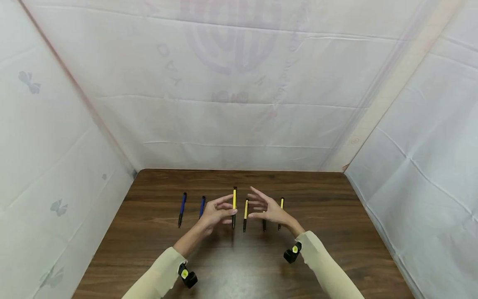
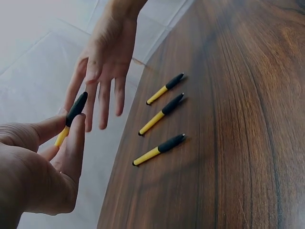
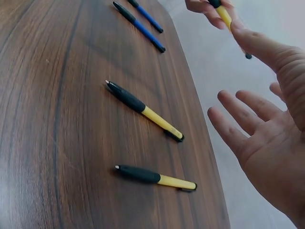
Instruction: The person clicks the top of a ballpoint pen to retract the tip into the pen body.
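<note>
Yellow-and-black ballpoint pen (image 1: 234, 206) sits pinched in our left hand (image 1: 216, 214), lifted off the dark wood-grain tabletop (image 1: 157, 249); in the left wrist view the thumb and fingers (image 2: 71, 148) close round its yellow barrel with the black grip end pointing up. Our right hand (image 1: 268, 209) hovers just beside it, fingers spread wide and straight, holding nothing.

We judge the work to be at an early stage. One pen is up, and the others still lie in a loose row across the tabletop: two blue-and-black pens (image 1: 182, 209) on the left side, well apart from our hands, and three more yellow-and-black pens (image 1: 245, 215) lying near and under our hands, one of them partly hidden by the right hand. None of them looks gathered or grouped yet; whether the raised pen is being picked up or set down we cannot tell.

For room, we have plenty. The near half of the tabletop in front of the row is bare wood, and so is the strip behind it. White creased sheeting (image 1: 239, 104) walls the tabletop at the back and on both sides, meeting its edges. The pens lie well inside every edge, so none looks at risk of rolling off.
</note>
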